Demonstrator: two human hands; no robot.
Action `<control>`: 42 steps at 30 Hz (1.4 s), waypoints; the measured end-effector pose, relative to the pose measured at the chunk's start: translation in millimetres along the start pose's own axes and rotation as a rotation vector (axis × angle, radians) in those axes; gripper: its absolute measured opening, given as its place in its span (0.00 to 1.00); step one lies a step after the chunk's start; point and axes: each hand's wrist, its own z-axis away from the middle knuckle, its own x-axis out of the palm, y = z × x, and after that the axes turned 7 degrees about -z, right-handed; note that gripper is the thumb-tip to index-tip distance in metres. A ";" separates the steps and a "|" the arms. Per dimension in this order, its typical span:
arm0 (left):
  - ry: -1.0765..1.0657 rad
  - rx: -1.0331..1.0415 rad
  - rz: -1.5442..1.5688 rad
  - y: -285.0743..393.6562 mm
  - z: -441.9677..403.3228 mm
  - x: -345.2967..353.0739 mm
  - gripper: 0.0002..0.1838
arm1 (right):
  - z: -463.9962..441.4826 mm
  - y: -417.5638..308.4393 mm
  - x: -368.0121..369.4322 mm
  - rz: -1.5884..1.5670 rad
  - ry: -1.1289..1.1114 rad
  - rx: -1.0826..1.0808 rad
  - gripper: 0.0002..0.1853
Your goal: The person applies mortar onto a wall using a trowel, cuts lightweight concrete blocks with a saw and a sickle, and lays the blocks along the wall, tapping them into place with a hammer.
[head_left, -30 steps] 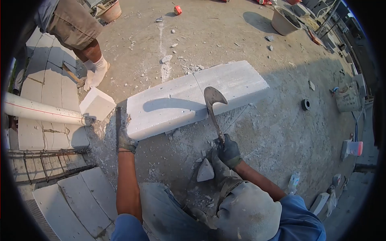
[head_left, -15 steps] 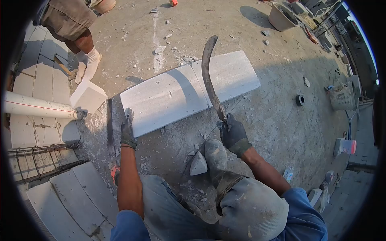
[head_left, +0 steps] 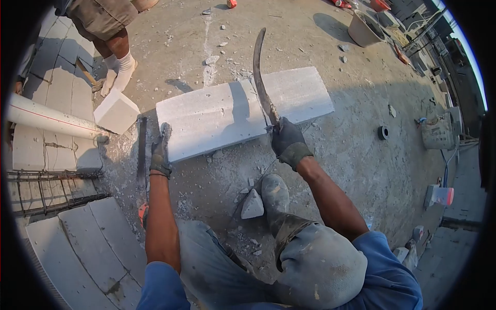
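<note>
A long, pale concrete block (head_left: pixel 206 121) lies across the ground in front of me, with a dark line crossing it right of its middle. My left hand (head_left: pixel 161 147), in a dark glove, lies along the block's left end with its fingers stretched out. In my gloved right hand (head_left: pixel 287 138) is the handle end of a long, dark curved blade (head_left: pixel 262 93). The blade points away from me, over or close to the dark line; whether it touches the block I cannot tell. My right hand is at the block's near edge.
My boot (head_left: pixel 275 194) stands beside a broken block piece (head_left: pixel 252 205). Another person's legs (head_left: pixel 123 67) are at the upper left, near a small block (head_left: pixel 118 112) and a white pipe (head_left: pixel 57 118). A black ring (head_left: pixel 383 133) and a bucket (head_left: pixel 437 132) are at right.
My right hand has moved forward and slightly left, carrying the curved blade closer to the block's dark line. My left hand stays at the block's left end.
</note>
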 end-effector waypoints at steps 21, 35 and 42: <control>-0.056 -0.260 0.183 -1.8 91.5 -93.5 0.31 | 43.3 61.0 49.8 -0.706 -0.188 -0.037 0.11; 0.023 0.114 0.128 12.5 132.5 -132.8 0.29 | -44.4 -51.3 77.9 -0.984 -0.494 -0.248 0.13; 0.052 0.184 -0.379 -31.2 119.3 -180.8 0.26 | -70.1 -37.7 98.0 -0.819 -0.482 -0.490 0.19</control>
